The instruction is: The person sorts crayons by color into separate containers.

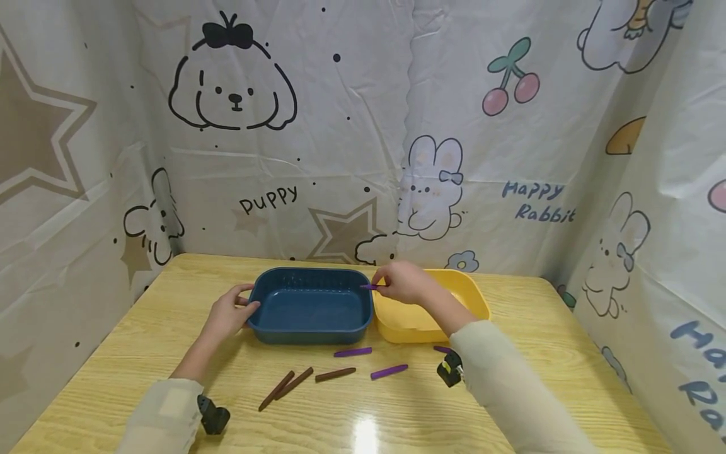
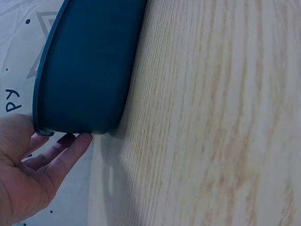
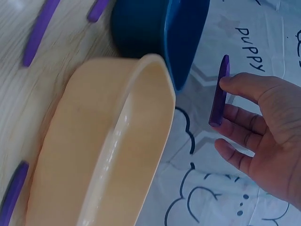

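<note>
A dark blue bin [image 1: 309, 306] [image 2: 84, 66] [image 3: 160, 33] and a yellow bin [image 1: 420, 315] [image 3: 113, 141] stand side by side on the wooden table [image 1: 510, 378]. My left hand [image 1: 229, 312] [image 2: 28, 169] holds the blue bin's left rim, thumb over the edge. My right hand [image 1: 405, 282] [image 3: 263, 132] pinches a purple crayon [image 1: 372, 287] [image 3: 219, 92] above the seam between the two bins. Both bins look empty.
In front of the bins lie loose purple crayons [image 1: 353, 352] [image 1: 389, 371] [image 3: 40, 30] and brown crayons [image 1: 336, 374] [image 1: 276, 391]. A cartoon-print cloth [image 1: 363, 126] walls the table at the back and both sides.
</note>
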The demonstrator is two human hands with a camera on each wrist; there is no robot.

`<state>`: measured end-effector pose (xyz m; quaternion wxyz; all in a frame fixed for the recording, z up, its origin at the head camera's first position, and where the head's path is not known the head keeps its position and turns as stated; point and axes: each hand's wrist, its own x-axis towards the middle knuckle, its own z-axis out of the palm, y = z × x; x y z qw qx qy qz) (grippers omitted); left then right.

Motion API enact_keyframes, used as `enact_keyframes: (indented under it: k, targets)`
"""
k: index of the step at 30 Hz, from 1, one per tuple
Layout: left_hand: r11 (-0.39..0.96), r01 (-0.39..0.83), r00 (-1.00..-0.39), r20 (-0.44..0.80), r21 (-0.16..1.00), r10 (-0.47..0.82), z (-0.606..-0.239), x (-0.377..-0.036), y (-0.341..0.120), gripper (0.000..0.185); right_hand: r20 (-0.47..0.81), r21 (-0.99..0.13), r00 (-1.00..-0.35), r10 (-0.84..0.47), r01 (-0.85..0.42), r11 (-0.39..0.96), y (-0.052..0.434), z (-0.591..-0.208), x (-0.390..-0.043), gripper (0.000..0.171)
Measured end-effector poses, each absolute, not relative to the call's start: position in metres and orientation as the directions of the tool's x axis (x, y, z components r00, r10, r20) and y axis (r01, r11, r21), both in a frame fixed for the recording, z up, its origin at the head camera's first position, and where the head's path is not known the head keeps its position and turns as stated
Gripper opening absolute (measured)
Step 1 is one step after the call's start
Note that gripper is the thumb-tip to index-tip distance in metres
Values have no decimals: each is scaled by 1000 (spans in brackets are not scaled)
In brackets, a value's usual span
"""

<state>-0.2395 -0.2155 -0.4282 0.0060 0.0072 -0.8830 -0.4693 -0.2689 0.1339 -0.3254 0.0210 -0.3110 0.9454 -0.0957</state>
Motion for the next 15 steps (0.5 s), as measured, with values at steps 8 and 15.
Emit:
enact_keyframes:
  k: [8,15]
  targets:
    - [556,-2,-1000,11,831,-21,-429,-240,-216,48,30,-206,-801,-598,-590,781,111,-329,-275,15]
    - [550,-5,-1000,11,835,-25,-429,-240,-215,48,32,-187,-797,-604,-598,779,92,-332,-279,16]
